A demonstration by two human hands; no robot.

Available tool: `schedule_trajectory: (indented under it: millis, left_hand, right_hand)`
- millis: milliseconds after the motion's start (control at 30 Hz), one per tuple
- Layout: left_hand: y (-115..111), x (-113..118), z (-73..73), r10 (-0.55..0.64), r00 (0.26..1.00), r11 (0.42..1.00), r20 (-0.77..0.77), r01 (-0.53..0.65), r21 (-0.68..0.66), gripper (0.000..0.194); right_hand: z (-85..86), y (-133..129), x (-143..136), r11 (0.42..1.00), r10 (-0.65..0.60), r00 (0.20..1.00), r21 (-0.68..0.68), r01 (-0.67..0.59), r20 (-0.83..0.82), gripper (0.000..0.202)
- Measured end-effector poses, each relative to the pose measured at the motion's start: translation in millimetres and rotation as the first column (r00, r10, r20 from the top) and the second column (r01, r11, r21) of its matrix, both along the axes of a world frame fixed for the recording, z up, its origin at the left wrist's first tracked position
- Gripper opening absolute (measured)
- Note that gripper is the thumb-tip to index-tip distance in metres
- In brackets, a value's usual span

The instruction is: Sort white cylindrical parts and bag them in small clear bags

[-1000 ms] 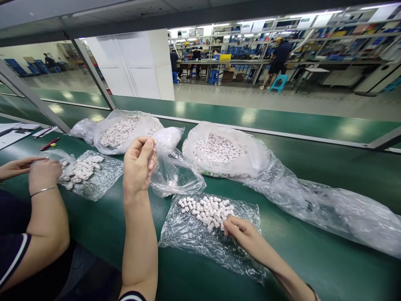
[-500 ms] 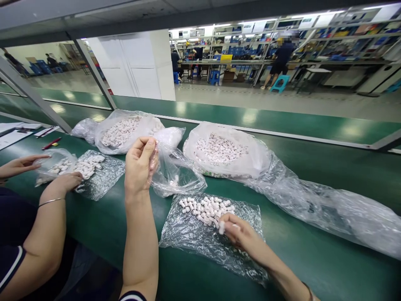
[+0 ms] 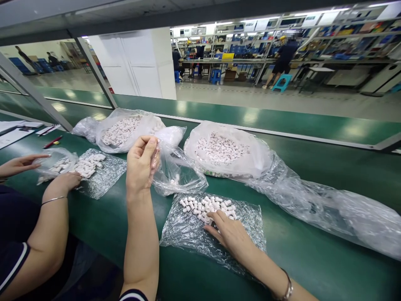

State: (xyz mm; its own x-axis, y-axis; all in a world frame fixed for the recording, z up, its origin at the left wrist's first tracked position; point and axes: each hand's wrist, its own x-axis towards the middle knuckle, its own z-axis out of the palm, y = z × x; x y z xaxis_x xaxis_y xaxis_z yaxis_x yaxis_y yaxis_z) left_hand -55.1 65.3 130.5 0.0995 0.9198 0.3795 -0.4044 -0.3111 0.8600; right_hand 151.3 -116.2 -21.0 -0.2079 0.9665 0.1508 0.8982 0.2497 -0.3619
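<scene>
My left hand (image 3: 144, 161) is raised, its fingers pinched on the edge of a clear plastic bag (image 3: 189, 177) that droops to the right with a few white pieces inside. White cylindrical pieces (image 3: 200, 205) lie in a pile on a crinkled clear plastic sheet (image 3: 184, 230). Over the near right side of this pile is my right hand (image 3: 228, 234), fingers apart and fingertips touching the pieces. Behind it, a large open bag (image 3: 257, 161) holds many small white pieces (image 3: 219, 147).
At the left, a co-worker's hands (image 3: 67, 180) touch another bag and pile of white pieces (image 3: 89, 165). A second large bag (image 3: 120, 129) lies behind them. Gathered plastic (image 3: 332, 202) stretches across the right of the green table (image 3: 313, 259). A red pen (image 3: 52, 142) lies far left.
My right hand has moved slightly left and forward onto the pile. The white piece at its fingertips is no longer held up, and its fingers have spread. My left hand keeps its pinch on the bag.
</scene>
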Motion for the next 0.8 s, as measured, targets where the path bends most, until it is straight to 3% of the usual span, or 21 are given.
schedule_trajectory:
  millis: [67,167,233,333,433,500,600,667,733,800]
  left_hand:
    - [0,0,-0.2,0.003,1.000,1.000,-0.006,-0.003,0.002,0.017]
    - [1,-1,-0.3,0.006,1.000,1.000,-0.010,-0.006,0.006,0.018]
    - [2,-1,-0.2,0.010,1.000,1.000,-0.009,-0.010,0.010,0.018]
    - [2,-1,0.1,0.016,1.000,1.000,-0.012,-0.016,0.002,0.018]
    - [0,0,0.3,0.010,0.999,1.000,-0.034,-0.010,-0.010,0.018]
    - [-2,1,0.0,0.001,0.998,1.000,-0.064,-0.001,-0.003,0.018]
    - [-7,4,-0.3,-0.042,0.989,0.999,-0.142,0.044,0.013,0.018]
    - [-10,8,0.1,-0.069,0.978,0.997,-0.198,0.073,0.012,0.019]
    - [-12,11,0.8,-0.079,0.967,0.996,-0.243,0.084,0.011,0.019]
    - [-14,13,1.2,-0.082,0.959,0.996,-0.270,0.091,0.020,0.020]
  right_hand:
    - [-0.8,2,-3,0.999,0.000,1.000,-0.040,0.001,0.017,0.030]
    - [14.5,5,1,0.983,-0.062,0.978,-0.181,0.025,-0.200,0.029]
    - [31.0,7,7,0.953,-0.149,0.892,-0.302,0.014,-0.428,0.030]
    - [51.1,9,19,0.889,-0.272,0.695,-0.449,-0.083,-0.666,0.031]
    - [63.2,7,26,0.816,-0.375,0.534,-0.543,-0.199,-0.758,0.035]
    - [76.8,6,28,0.804,-0.394,0.500,-0.553,-0.219,-0.771,0.037]
    - [114.9,10,20,0.901,-0.275,0.616,-0.421,-0.102,-0.738,0.033]
    - [143.0,24,6,0.984,-0.103,0.779,-0.176,-0.009,-0.618,0.028]
    - [160.6,51,-16,0.994,0.027,0.934,0.108,0.012,-0.356,0.026]
    - [163.1,87,-43,0.956,0.063,0.998,0.287,-0.066,0.021,0.023]
